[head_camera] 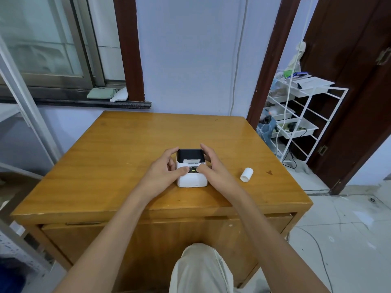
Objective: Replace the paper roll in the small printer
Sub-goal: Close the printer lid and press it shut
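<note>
Both hands, left (164,169) & right (213,166), are gripping the printer (191,169) mid-desk (118,157), thumbs pressing its front. Spare roll (246,175) is lying apart, to the right. Risk: lid's probably popping suddenly w/ uneven thumb pressure, printer sliding.

A wooden table carrying a small printer and a loose paper roll

The table (127,149) has a glossy orange-brown top and stands against the far wall. The white printer (191,176) with a black top section sits near the middle of the table, slightly toward the near edge. The white paper roll (246,175) lies on its side to the right of the printer, apart from it, beside a small dark mark on the wood.
</note>
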